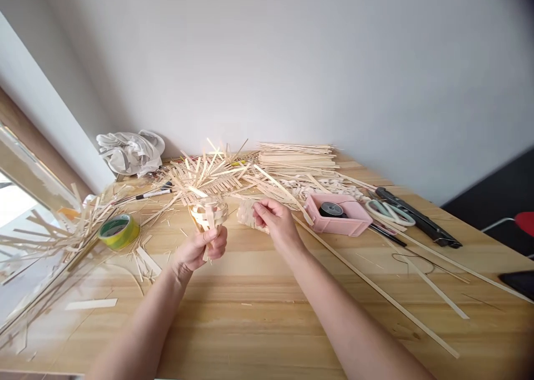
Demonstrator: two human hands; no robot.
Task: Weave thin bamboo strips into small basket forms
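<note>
My left hand (204,246) is closed around the lower end of a small cup-shaped piece woven from pale strips (209,214), holding it above the table. To its right, my right hand (273,220) has thumb and fingers pinched on a second small woven piece (247,214), also of pale strips. The two pieces are apart, with a narrow gap between them. My fingers cover part of each piece, and the exact shape of the second one is hard to make out.
A heap of loose strips (204,174) and a stack of strips (297,158) lie at the back. Tape (119,231) stands left. On the right are a pink box (337,224) with a black spool (331,209), scissors (390,212) and a long black tool (417,217).
</note>
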